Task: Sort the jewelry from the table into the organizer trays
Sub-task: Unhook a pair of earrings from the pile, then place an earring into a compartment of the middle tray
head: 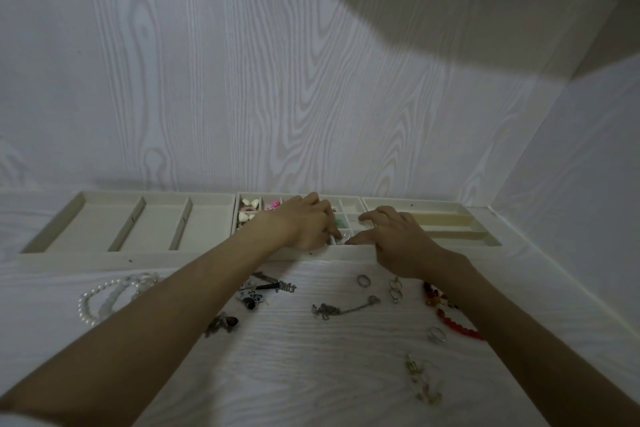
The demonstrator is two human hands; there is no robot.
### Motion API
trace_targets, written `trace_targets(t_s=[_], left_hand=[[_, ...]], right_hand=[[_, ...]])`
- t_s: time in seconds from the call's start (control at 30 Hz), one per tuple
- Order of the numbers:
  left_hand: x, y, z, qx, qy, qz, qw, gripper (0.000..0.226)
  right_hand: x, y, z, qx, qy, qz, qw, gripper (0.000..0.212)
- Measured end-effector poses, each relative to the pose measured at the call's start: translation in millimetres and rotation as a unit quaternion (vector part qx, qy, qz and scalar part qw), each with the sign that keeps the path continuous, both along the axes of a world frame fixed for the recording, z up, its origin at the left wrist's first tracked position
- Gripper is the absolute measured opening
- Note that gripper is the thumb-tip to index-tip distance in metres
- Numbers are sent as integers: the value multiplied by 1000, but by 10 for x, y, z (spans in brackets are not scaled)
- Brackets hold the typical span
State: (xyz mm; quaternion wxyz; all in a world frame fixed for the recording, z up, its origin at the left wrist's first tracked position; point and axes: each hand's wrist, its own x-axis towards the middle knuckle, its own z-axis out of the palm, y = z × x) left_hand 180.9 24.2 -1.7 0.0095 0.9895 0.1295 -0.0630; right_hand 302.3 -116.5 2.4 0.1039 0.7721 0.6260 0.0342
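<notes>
Both hands meet over the front cells of the middle tray (pixel 353 204): the left hand (pixel 304 222) has its fingers curled down, pinching a small pale piece (pixel 337 237), while the right hand (pixel 398 239) lies beside it, fingers spread and loose. Empty-looking trays flank it left (pixel 114 218) and right (pixel 450 222). Nearer on the worktop (pixel 311 374) lie rings (pixel 363 280), a chain (pixel 343 309), pearl strands (pixel 104 298) and red beads (pixel 450 315).
</notes>
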Motion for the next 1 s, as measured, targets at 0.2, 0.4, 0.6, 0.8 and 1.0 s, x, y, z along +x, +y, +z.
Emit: trace_targets(t_s=[0.2,0.4,0.6,0.8,1.0], left_hand=[[-18,6,37,2,-19,5,1000,40],[43,18,33,7,-14,9,1000,36],[74,13,58,2,-19,13,1000,37],[-24,-13,163,-64,-73,44,994,36],[-293,-154,165,-136,-101,47,984,28]], right_hand=[[18,12,39,43,72,-5,996,60],[25,124,52,32,101,-25,994,54],[44,139,68,19,103,-26,994,51],[185,-52,174,104,175,-11,979,50],[165,-548,212,137,239,-18,961,34]])
